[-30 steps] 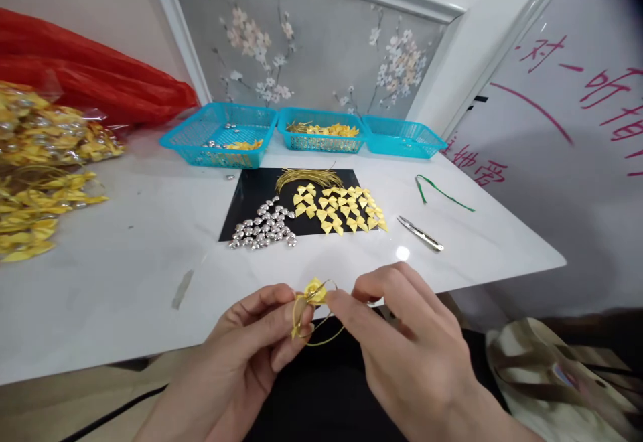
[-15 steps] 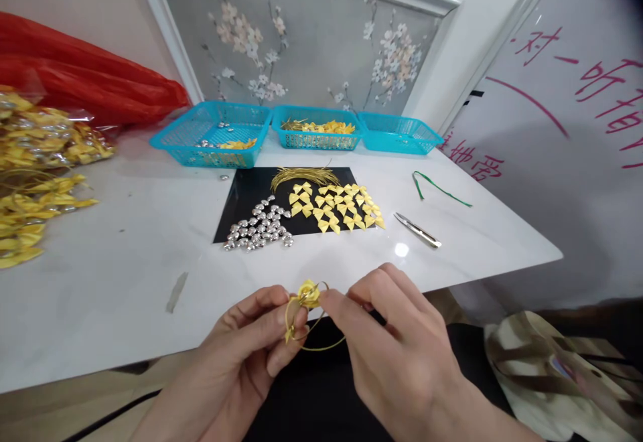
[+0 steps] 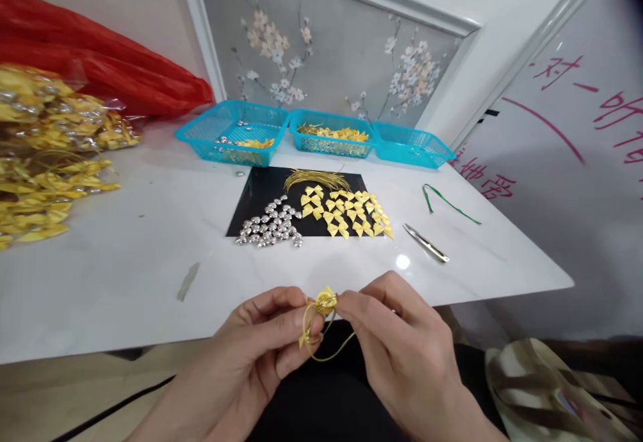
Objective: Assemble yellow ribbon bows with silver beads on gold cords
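Observation:
Just off the table's front edge, my left hand (image 3: 274, 335) pinches a yellow ribbon bow (image 3: 326, 300) between thumb and fingers. A thin gold cord (image 3: 329, 359) runs through the bow and hangs in a loop below it. The fingers of my right hand (image 3: 402, 335) are closed on the cord at the bow's right side. Beyond my hands, a black mat (image 3: 258, 191) carries several silver beads (image 3: 274, 224), several yellow bows (image 3: 346, 211) in rows, and a bundle of gold cords (image 3: 316, 178). My fingers partly hide the bow's back.
Three blue baskets (image 3: 201, 137) line the back of the white table (image 3: 151, 261). Small folded-type scissors or snips (image 3: 426, 243) and a green string (image 3: 449, 203) lie at right. Bagged yellow bows (image 3: 60, 114) pile up at left beside red fabric (image 3: 115, 60).
The view has shifted, so the table things sit a little farther right. My right fingers have drawn the cord close against the bow, and the small loop above it is gone.

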The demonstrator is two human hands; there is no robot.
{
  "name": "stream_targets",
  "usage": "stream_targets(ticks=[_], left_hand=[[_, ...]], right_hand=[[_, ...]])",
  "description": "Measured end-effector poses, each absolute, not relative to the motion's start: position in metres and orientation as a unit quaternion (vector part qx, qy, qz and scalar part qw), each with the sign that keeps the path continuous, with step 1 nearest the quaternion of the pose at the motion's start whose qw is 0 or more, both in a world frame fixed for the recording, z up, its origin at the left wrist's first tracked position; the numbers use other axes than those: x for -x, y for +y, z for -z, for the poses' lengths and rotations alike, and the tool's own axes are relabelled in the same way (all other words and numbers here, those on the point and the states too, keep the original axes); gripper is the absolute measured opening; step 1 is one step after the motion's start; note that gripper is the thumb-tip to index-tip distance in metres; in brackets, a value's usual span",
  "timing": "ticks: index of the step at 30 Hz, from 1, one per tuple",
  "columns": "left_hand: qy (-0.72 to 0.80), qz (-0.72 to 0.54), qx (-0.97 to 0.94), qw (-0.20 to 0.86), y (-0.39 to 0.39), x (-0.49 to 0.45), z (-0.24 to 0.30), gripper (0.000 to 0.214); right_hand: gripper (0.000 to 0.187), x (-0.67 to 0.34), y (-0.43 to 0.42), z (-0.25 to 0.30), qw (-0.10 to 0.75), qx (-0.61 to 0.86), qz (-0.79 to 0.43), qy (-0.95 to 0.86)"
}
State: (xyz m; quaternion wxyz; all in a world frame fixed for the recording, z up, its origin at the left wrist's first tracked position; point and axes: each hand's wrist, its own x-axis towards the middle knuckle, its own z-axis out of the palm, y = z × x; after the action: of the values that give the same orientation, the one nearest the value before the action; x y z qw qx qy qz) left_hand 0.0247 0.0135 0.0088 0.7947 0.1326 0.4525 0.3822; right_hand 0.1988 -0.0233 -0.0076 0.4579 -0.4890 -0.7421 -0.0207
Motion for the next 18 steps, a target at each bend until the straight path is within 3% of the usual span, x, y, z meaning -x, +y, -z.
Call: stream_targets(ticks=[18], left_hand=[[0.386, -0.357, -0.163, 0.835, 0.0171, -0.0208, -0.0034, 0.027]], right_hand=[[0.022, -0.1969, -0.0207, 0.0054, 0.474, 0.475, -0.070, -0.738]])
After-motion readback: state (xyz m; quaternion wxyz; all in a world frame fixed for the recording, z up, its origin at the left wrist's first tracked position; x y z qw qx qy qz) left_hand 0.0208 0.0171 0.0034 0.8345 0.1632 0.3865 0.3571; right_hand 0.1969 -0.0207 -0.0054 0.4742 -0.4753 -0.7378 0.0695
